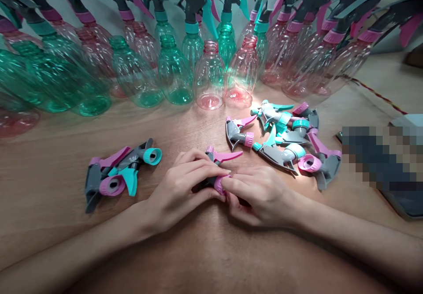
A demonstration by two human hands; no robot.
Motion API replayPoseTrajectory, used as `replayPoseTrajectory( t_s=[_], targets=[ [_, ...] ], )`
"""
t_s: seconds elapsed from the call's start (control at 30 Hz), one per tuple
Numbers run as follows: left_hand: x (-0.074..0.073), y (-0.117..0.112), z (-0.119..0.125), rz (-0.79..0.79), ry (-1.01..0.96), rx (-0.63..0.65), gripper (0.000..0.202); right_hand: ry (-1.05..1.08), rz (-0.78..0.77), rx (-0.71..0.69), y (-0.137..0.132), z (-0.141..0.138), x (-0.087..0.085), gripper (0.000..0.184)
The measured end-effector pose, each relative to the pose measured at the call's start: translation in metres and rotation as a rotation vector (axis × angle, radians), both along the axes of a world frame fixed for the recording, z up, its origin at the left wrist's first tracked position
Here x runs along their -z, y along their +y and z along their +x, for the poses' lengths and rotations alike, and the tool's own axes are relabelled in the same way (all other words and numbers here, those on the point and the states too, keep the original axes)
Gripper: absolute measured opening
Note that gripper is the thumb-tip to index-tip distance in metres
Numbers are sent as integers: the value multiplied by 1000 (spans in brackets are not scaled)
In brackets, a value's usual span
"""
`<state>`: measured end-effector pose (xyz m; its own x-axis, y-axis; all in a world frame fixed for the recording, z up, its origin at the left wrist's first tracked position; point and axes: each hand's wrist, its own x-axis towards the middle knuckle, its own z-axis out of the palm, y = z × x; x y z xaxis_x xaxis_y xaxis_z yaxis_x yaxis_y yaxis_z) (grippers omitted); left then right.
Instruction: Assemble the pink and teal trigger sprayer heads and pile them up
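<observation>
Low over the table's middle, my left hand (180, 181) is closed around a grey and pink spray trigger head (228, 156). Its pink lever points to the right, and its pink collar faces my right hand (259, 192). The fingers of that hand pinch at the collar; whether they hold some small part there is hidden. Left of my hands lie two loose trigger heads, one with a pink collar (112, 186) and one with a teal collar (152, 156). To the right is a pile of several more trigger heads (280, 153), grey with teal or pink parts.
Clear green bottles (137, 76) and pink bottles (210, 73) stand in rows along the back, several capped with trigger heads. A dark flat device (405, 203), partly blurred out, lies at the right edge. Behind it runs a twisted red and yellow cord (380, 94).
</observation>
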<state>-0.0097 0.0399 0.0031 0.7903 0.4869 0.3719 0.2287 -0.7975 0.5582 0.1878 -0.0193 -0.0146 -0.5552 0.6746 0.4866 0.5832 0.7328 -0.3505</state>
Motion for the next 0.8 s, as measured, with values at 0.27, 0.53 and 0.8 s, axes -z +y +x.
replayPoseTrajectory(
  t_s=[0.27, 0.53, 0.8],
  targets=[
    [0, 1, -1, -38, -28, -33, 25, 37, -48, -7, 1, 1, 0, 18],
    [-5, 1, -1, -147, -65, -172, 26, 163, 178, 104, 0, 7, 3, 16],
    [-5, -2, 0, -112, -89, -167, 29, 313, 160, 123, -3, 7, -1, 10]
  ],
)
